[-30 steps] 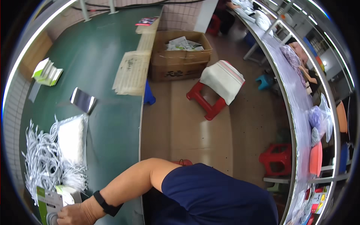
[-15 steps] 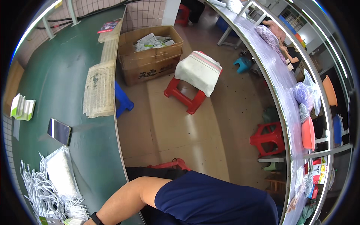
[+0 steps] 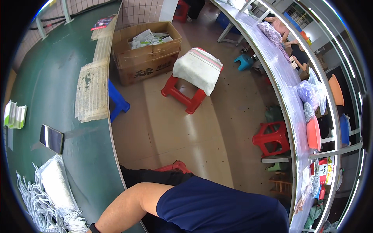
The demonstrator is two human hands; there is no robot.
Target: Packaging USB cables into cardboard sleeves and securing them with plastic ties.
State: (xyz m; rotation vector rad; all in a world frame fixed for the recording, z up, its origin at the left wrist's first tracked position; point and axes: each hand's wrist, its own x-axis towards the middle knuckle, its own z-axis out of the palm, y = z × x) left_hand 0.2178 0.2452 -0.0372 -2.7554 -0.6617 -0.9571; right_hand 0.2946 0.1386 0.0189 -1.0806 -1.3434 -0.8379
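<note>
On the table [image 3: 89,159] beyond the hidden hand, cords [image 3: 39,206] lie beside a bag [image 3: 57,180], a phone [image 3: 52,139] farther off; a stool [image 3: 196,101] stands ahead and right.

A plain navy-blue short sleeve [image 3: 217,206] with a straight hem, and a narrow black wristband [image 3: 93,228].

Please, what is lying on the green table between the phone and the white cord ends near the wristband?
In the head view, a white-filled clear bag lies between the phone and the white cord ends.
</note>
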